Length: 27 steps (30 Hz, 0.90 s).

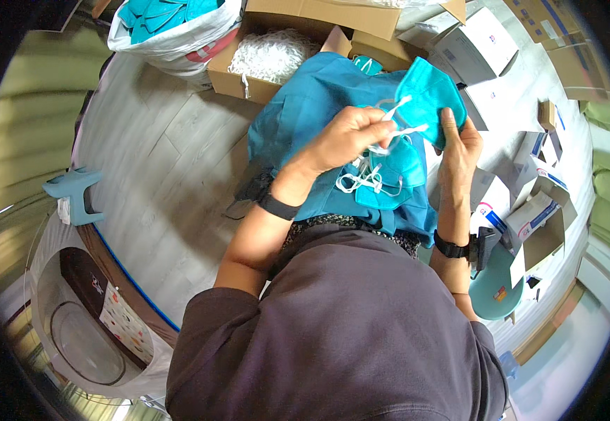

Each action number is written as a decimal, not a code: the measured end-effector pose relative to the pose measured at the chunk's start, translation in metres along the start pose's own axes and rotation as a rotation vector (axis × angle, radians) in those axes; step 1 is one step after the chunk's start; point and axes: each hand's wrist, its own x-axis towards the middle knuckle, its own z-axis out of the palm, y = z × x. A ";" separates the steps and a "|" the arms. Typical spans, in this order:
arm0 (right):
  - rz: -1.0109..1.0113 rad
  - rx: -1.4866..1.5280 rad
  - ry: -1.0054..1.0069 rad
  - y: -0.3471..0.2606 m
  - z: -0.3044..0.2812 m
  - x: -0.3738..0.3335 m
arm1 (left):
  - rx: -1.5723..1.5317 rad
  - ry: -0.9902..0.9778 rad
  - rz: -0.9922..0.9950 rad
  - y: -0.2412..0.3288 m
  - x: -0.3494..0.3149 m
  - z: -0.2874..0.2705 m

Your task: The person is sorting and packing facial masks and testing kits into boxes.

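Observation:
My right hand (460,142) grips a teal face mask (428,95) by its lower right edge, thumb on the near side. With pinched fingers, my left hand (356,138) holds the white ear loops (409,130) that run from the mask's left side. Just below, another teal mask (394,184) with tangled white loops (361,179) lies on the blue-teal cloth (305,112) over my lap. How many masks lie there I cannot tell.
Ahead stands a cardboard box (257,83) holding white elastic loops (273,55). A white bag (172,55) of teal masks is at the far left. White cartons (477,45) and a teal basin (494,288) are on the right. A blue stool (75,193) stands left.

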 end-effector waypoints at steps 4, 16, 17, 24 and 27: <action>0.039 0.001 0.136 0.010 -0.033 0.010 | -0.493 -0.037 0.259 0.021 -0.019 -0.027; -0.108 -0.501 -0.153 0.002 -0.011 -0.005 | -0.243 -0.074 -0.251 0.002 0.007 0.004; -0.052 -0.214 -0.331 -0.002 -0.003 -0.007 | -0.278 -0.095 -0.276 0.002 0.007 0.005; -0.066 -0.167 -0.355 -0.010 0.018 0.018 | 0.053 0.000 -0.240 0.030 0.029 -0.004; -0.192 -0.250 -0.198 -0.004 0.011 0.036 | 0.083 -0.008 -0.208 0.034 0.032 -0.004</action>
